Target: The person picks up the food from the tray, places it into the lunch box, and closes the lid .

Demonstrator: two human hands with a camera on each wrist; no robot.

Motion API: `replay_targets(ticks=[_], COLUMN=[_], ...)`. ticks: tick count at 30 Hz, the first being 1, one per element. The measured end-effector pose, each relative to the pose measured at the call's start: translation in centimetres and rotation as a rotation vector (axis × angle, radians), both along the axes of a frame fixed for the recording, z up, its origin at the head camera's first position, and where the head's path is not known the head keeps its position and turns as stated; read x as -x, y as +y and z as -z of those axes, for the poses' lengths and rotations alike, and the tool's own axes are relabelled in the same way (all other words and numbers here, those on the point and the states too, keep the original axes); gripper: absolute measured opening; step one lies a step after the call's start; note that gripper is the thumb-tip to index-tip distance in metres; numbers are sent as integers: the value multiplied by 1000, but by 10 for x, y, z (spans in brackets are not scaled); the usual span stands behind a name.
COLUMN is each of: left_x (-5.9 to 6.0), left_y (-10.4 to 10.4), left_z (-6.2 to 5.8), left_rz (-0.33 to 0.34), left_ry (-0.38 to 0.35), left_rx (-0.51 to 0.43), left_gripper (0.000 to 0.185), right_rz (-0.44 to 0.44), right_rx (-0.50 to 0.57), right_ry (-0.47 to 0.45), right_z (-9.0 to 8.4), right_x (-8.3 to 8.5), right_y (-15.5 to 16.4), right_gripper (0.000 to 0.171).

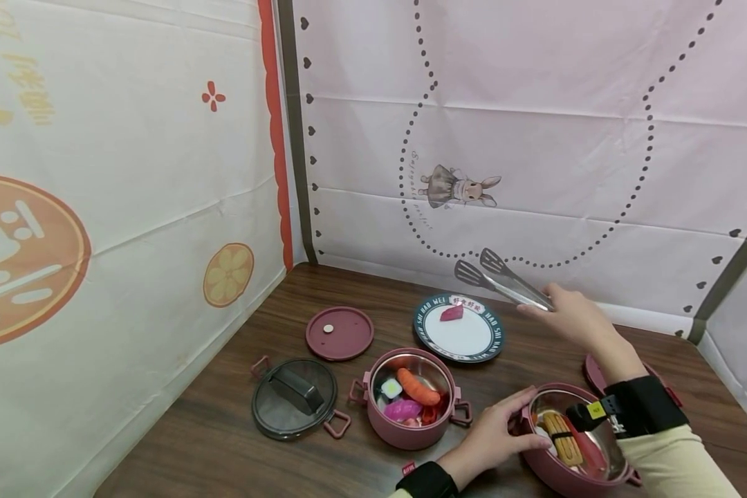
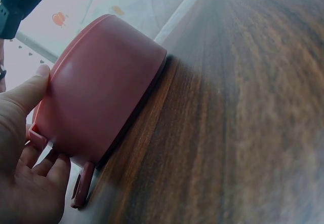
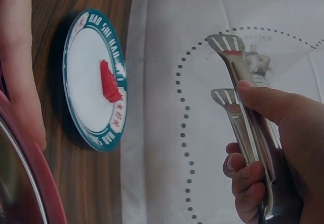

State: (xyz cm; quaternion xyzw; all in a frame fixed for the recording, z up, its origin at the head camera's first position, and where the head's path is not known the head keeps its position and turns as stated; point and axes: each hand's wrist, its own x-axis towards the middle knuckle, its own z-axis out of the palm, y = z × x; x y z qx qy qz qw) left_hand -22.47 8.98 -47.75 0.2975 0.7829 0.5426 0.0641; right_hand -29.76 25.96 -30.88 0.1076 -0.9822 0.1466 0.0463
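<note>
Well, tongs (image 1: pixel 524 285) in right hand (image 1: pixel 574 315), left hand (image 1: pixel 493 433) on nearer pink pot (image 2: pixel 104 84).

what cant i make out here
- Head view: contents of the rightmost pot, partly behind the wrist camera.
- Head view: part of the rightmost maroon disc, behind the right forearm.
- Left wrist view: that pot's inside, hidden by its wall.
- Right wrist view: pot cut off by left edge.

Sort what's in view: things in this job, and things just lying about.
Likely in the job:
slotted metal tongs, in the right grip
right-hand pot, held by the left grip
plate and pink piece, near the tongs

Seemingly just lying about:
middle pot, untouched
dark transparent lid
flat maroon lid
partly hidden maroon disc
</note>
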Motion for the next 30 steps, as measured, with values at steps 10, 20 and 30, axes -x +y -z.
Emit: replay_targets(ticks=[10,20,30], left_x=[1,0,2], left_y=[-1,0,-1], left_z=[0,-3,-2], left_rz=[6,-6,1], left_ry=[-24,-28,-74], left_rx=[-23,5,6], left_gripper=[68,66,21], right_rz=[-27,7,35], right_rx=[-25,-353,-632], right_ry=[72,256,251], right_z=[26,23,19], right_x=[20,33,47], right_y=[-15,-40,-81], right_gripper=[67,45,12])
